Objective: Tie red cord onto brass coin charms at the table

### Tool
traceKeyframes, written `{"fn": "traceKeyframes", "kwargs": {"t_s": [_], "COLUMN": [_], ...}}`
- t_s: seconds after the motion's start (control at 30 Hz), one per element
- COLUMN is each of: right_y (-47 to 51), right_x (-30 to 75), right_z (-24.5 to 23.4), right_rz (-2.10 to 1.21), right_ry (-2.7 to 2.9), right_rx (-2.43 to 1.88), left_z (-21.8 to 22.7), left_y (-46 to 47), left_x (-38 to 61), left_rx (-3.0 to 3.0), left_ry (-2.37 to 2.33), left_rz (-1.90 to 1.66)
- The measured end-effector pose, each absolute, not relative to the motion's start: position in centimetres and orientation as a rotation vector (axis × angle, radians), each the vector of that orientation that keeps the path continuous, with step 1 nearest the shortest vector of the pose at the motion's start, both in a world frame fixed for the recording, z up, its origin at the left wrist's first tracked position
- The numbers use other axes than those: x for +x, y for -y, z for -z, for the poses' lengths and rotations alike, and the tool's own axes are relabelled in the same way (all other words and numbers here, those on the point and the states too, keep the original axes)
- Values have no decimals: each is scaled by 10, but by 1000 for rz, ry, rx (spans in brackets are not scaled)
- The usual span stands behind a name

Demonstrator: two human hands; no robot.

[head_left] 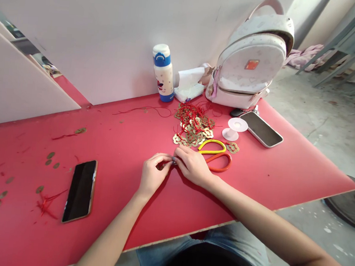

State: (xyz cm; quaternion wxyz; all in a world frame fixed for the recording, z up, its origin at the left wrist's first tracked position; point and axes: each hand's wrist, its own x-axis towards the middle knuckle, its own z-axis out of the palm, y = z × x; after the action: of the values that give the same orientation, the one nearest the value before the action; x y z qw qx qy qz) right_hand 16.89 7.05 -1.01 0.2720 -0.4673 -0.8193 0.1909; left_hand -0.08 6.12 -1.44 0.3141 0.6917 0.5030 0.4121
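Observation:
Close together over the red table (113, 193), my left hand (153, 173) and my right hand (193, 166) meet at the fingertips. Both are closed in a pinch on something small, mostly hidden by the fingers; I cannot make out what it is. Scissors with one yellow and one red handle loop (224, 169) lie right beside my right hand, their blades hidden beneath it. Just beyond the hands is a heap of brass coin pieces tied with red cord (193, 128). A single coin piece (232, 147) rests to the right of the heap.
A pale spool (235, 129) and a phone (262, 129) lie at the right. Behind stand a white-and-blue bottle (164, 74), a tissue pack (189, 92) and a white backpack (248, 64). Left are another phone (80, 191), loose coins (50, 155) and red cord (46, 203).

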Motion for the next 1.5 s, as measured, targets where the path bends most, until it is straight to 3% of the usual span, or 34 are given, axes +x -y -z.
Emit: {"fn": "traceKeyframes", "kwargs": {"t_s": [0.13,0.53,1.5], "right_y": [-70,-76,-83], "right_x": [169,176,187], "right_z": [8,11,10], "right_rz": [-462,-786,-830], "right_ry": [2248,1899,1907], "right_rx": [-1236,-1120,-980], "left_z": [18,12,14], "left_y": [-61,-65,-63], "left_x": [-1,-1,-1], "left_rx": [1746,1264,1546], "left_ry": [-1345,-1226,-1228], "left_rz": [-1093,-1082,-1072]}}
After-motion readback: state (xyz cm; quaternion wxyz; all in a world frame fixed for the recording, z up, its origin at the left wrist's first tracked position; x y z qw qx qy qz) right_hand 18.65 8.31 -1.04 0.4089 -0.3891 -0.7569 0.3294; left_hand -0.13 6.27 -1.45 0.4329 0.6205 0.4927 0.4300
